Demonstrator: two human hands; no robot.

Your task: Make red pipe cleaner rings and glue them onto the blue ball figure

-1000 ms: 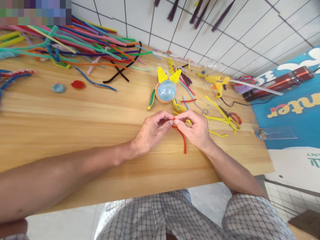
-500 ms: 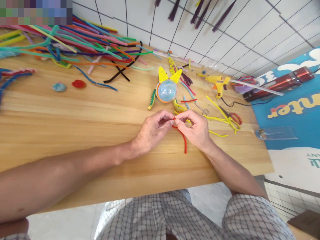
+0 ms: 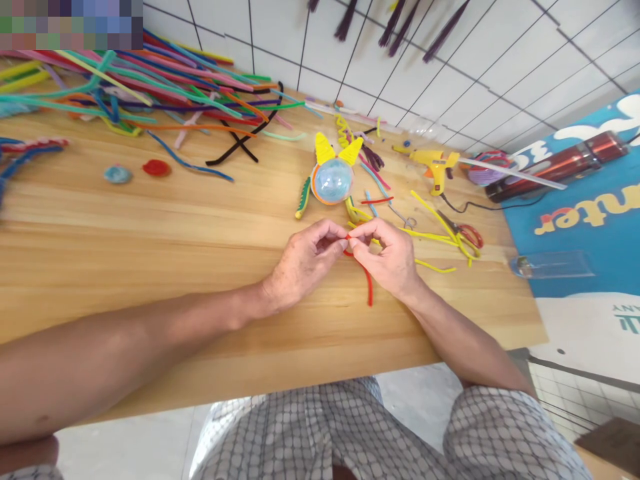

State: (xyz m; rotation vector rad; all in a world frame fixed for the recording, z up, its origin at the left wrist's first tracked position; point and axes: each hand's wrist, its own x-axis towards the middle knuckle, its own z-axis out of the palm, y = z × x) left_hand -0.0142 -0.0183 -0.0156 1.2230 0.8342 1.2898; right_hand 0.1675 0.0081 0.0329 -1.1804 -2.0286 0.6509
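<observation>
My left hand (image 3: 303,262) and my right hand (image 3: 393,257) meet fingertip to fingertip on the wooden table (image 3: 150,220), both pinched on one end of a red pipe cleaner (image 3: 369,283). Its free end trails toward me under my right hand. Just beyond my hands lies a clear blue ball (image 3: 333,180) with an orange rim and two yellow ears.
A heap of coloured pipe cleaners (image 3: 150,80) covers the far left. A yellow glue gun (image 3: 436,165), red-handled scissors (image 3: 467,235) and yellow pipe cleaner pieces (image 3: 435,237) lie to the right. A red disc (image 3: 157,168) and a blue disc (image 3: 117,175) sit left. The table edge runs near my knees.
My fingers have shifted slightly on the red pipe cleaner; both hands stay in the same place.
</observation>
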